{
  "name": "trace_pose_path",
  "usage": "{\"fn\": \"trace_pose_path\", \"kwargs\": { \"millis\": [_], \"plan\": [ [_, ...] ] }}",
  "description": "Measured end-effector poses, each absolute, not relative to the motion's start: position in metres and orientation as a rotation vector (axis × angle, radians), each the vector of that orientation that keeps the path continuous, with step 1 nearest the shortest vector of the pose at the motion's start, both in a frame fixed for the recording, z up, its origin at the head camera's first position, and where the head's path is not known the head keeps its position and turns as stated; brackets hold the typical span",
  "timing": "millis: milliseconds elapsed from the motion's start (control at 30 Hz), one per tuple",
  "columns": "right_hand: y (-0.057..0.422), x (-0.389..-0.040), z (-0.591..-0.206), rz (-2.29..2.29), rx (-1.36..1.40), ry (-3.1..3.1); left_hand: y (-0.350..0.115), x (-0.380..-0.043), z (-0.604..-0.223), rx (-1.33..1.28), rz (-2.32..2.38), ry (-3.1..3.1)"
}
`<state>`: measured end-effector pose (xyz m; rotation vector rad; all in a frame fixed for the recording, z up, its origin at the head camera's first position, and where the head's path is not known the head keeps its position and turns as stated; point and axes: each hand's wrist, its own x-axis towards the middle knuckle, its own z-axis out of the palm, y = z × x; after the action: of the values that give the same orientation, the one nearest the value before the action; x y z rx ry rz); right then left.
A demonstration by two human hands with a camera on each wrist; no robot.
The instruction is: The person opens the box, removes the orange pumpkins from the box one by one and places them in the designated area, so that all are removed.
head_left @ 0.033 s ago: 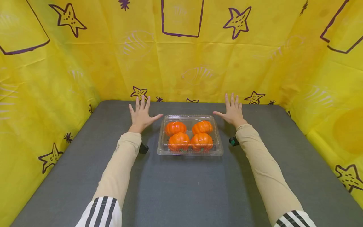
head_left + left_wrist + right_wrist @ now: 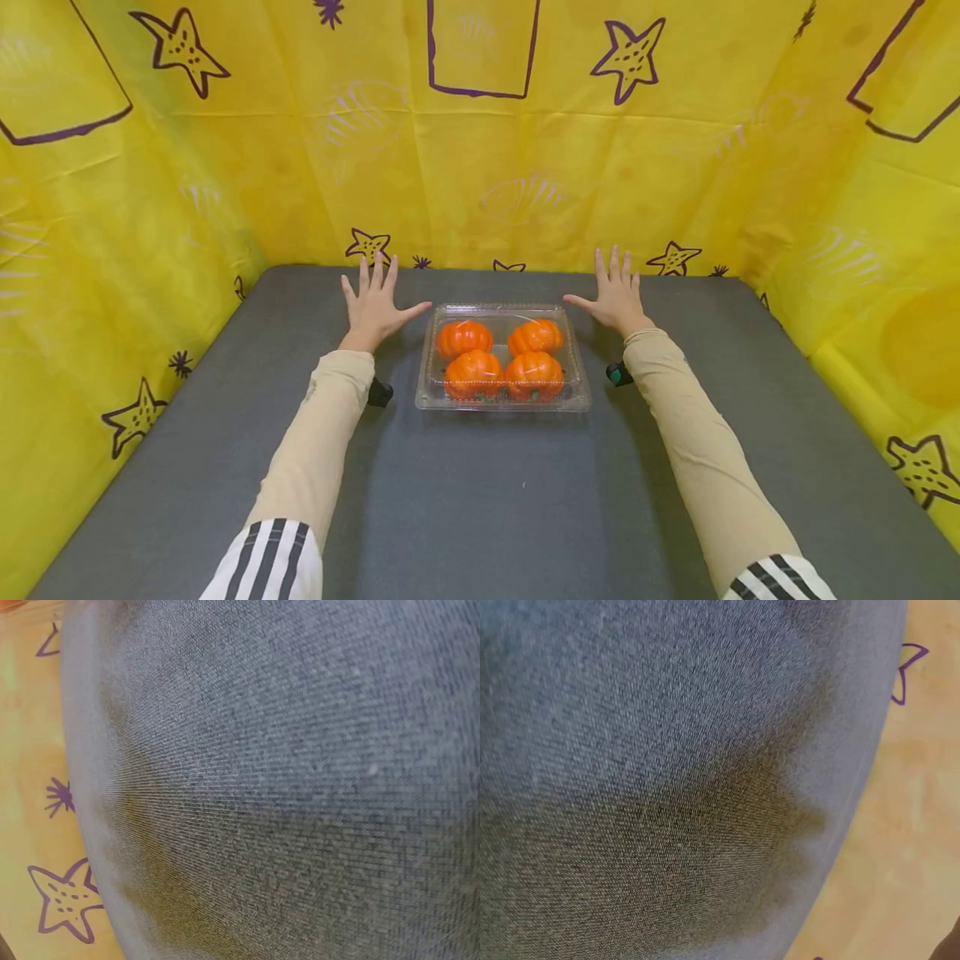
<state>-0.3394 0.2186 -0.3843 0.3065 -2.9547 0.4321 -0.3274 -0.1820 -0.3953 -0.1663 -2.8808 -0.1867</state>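
Observation:
A clear plastic clamshell box (image 2: 498, 406) stands on the grey table, its lid down over several small orange pumpkins (image 2: 474, 375). To its left my left hand (image 2: 372, 310) has its fingers straight and spread, the thumb pointing at the box's back left corner. On the other side my right hand (image 2: 617, 302) mirrors it, thumb toward the back right corner. Neither hand holds anything. Both wrist views are filled mostly by the table cloth; a sliver of skin shows at the lower right edge of the right wrist view.
A grey-covered table (image 2: 480, 500) spreads out below the hands. Yellow curtains (image 2: 480, 167) with starfish and fish prints enclose its back and both sides. A dark wrist device (image 2: 380, 392) shows under the left wrist, another device (image 2: 619, 373) under the right.

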Motion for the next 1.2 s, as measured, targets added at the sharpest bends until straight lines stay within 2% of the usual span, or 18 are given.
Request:
{"fn": "trace_pose_path", "kwargs": {
  "millis": [767, 1200],
  "plan": [
    [0.220, -0.334, -0.373, 0.376, 0.282, -2.987, -0.178, -0.323, -0.387, -0.209, -0.265, -2.882],
    [0.219, -0.324, -0.371, 0.591, 0.359, -2.916, -0.173, -0.312, -0.381, -0.358, -0.564, -2.768]
  ]
}}
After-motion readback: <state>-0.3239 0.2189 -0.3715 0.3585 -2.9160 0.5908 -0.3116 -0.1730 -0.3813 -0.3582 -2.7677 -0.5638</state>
